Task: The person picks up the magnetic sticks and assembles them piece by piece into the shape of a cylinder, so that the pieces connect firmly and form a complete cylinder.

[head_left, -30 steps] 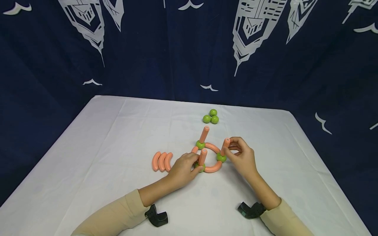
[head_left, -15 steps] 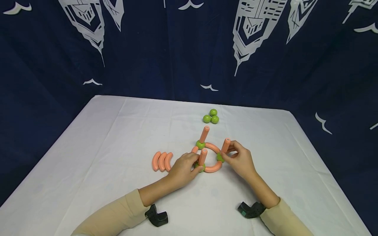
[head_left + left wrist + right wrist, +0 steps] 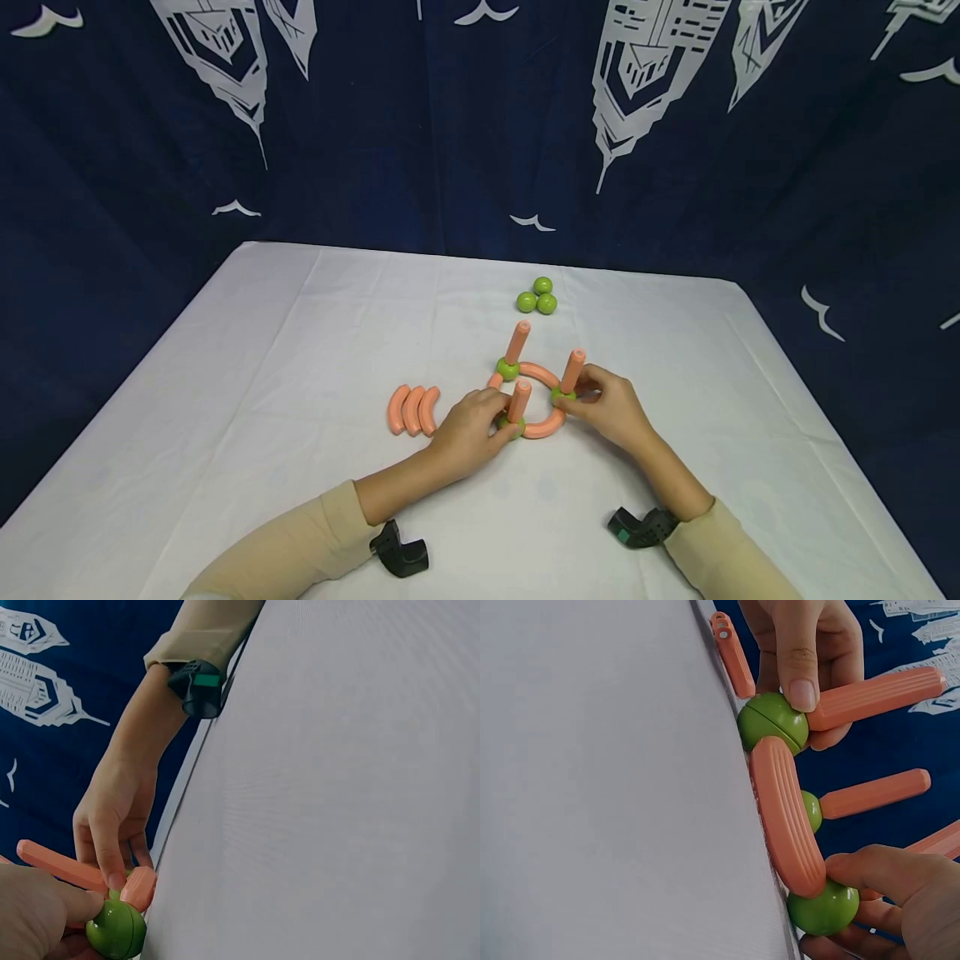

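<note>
A ring of curved orange pieces [image 3: 542, 429] lies on the white table [image 3: 300, 350], joined by three green balls, each with an upright orange stick. My left hand [image 3: 501, 415] pinches the near green ball [image 3: 512, 426] under its stick [image 3: 518, 400]; the right wrist view shows the thumb on that ball [image 3: 772, 720]. My right hand [image 3: 573, 398] grips the right green ball [image 3: 561, 397] at the foot of its stick [image 3: 573, 370], seen close as the ball [image 3: 823, 907]. The far ball [image 3: 507, 367] and its stick [image 3: 517, 341] stand untouched.
Three loose green balls [image 3: 537, 296] sit behind the ring. Three spare curved orange pieces [image 3: 412, 410] lie side by side left of my left hand. A dark patterned curtain [image 3: 450, 125] hangs behind the table. Black wrist cameras [image 3: 397, 550] sit on both forearms.
My right hand slid down from the top of the right stick to the ball at its foot, and that stick now stands straighter. My left hand kept its hold.
</note>
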### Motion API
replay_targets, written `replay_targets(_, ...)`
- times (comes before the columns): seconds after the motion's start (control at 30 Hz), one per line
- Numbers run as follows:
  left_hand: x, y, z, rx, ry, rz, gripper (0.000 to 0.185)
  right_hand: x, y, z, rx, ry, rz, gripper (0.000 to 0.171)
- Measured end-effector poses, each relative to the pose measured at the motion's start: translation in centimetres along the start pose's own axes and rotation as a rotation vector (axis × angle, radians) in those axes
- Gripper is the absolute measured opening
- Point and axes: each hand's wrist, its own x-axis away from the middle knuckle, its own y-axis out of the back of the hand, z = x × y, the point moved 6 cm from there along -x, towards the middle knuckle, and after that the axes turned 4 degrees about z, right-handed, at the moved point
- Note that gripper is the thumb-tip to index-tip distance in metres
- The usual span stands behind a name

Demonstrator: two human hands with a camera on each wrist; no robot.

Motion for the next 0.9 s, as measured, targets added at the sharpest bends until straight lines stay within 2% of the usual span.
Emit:
replay_targets(0.2,-0.1,-0.2,-0.2,0.006,-0.010,-0.005,0.016,-0.7,0.0,-0.6,-0.027,-0.009,0.000,0.027)
replay_targets(0.37,-0.6,-0.6,-0.4,-0.003,-0.006,0.020,0.016,-1.4,0.1,-0.7,-0.036,-0.011,-0.003,0.027)
replay_targets(0.9,-2.9,-1.4,-0.5,0.007,0.042,0.064,0.017,-4.1,-0.1,-1.3,-0.073,-0.030,0.012,0.028)
